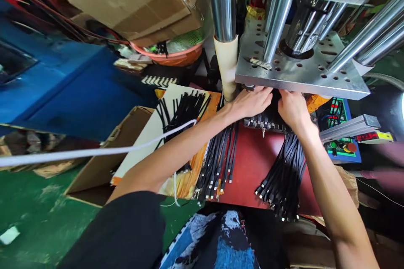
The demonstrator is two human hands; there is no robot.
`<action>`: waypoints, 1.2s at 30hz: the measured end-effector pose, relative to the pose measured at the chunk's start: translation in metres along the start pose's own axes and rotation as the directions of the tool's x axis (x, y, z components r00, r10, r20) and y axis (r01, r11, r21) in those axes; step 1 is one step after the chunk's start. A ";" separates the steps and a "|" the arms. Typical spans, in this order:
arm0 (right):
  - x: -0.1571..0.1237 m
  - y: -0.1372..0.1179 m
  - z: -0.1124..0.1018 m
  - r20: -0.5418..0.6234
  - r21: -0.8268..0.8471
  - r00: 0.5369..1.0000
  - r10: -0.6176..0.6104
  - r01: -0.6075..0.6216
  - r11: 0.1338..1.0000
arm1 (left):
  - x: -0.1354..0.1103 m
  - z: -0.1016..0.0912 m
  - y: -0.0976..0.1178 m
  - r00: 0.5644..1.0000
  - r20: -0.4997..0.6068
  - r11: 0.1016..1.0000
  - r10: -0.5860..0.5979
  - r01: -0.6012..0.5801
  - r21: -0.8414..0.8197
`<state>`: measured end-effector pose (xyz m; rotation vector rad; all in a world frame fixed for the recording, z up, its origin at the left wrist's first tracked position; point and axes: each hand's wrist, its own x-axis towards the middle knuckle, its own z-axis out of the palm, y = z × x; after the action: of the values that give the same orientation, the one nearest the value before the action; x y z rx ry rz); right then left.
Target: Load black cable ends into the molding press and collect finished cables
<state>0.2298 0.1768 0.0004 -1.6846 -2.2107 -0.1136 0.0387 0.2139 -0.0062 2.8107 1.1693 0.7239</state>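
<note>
As cables (282,176) splay, drilled metal (304,77) gleams; hands (254,101) reach beneath.

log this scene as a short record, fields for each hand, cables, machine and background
left hand: under the front edge of the metal plate, fingertips partly hidden
right hand: beside it, also at that edge
held: cannot tell, the plate hides the fingertips
left cables: black with pale ends, left of the bare red surface
right cables: black bunch, pale ends fanned toward the person
controls: blue-edged panel, right of the right hand
background: orange basket, behind the left cables
</note>
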 end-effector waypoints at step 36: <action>-0.247 -0.022 -0.022 0.062 0.251 0.709 0.702 -0.692 0.677 | -0.154 0.019 0.141 0.680 0.731 -0.135 -0.058 0.720 -0.681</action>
<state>0.2704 -0.0624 -0.0565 -2.2062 -1.3211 0.3249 0.0466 0.0112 -0.0604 1.0413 0.7659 0.3822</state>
